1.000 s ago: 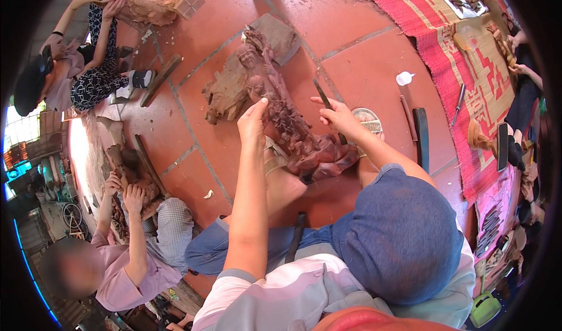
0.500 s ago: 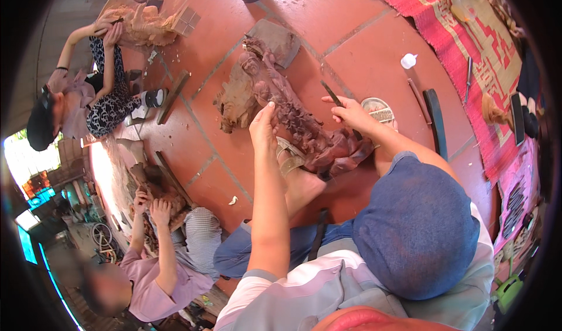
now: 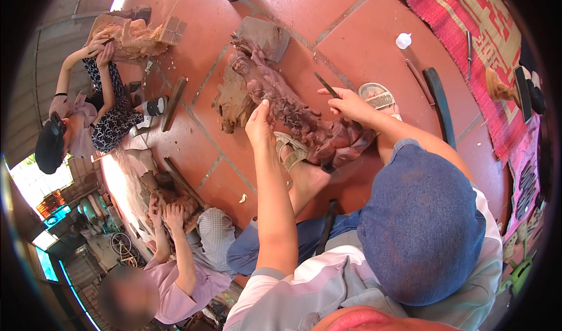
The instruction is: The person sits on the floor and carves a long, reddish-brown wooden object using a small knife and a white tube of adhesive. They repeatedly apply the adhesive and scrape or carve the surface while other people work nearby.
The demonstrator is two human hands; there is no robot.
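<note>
A dark reddish-brown wooden carving (image 3: 284, 100) of figures lies slantwise on the floor in front of me, its wide end between my feet. My left hand (image 3: 260, 123) is at its left edge, thumb raised and fingers curled. What those fingers press on is hidden. Over the carving's right side my right hand (image 3: 351, 105) is closed round a thin dark file-like tool (image 3: 325, 84), whose tip sticks out toward the upper left. Beside the carving, to its left, lies a rough brown wood piece (image 3: 232, 104). A flat grey-brown block (image 3: 266, 38) is at its far end.
My sandalled feet (image 3: 293, 149) flank the carving. At right lie a white bottle (image 3: 403, 40), a thin brown rod (image 3: 420, 82), a dark curved strip (image 3: 439, 105) and a red patterned mat (image 3: 427, 15). At left, two people handle wood, one an orange carving (image 3: 134, 38); a wooden bar (image 3: 174, 104) lies nearby.
The whole view has turned slightly. My right hand and the tool have shifted a little, the tool still in my grip. My left hand stays by the carving's left edge.
</note>
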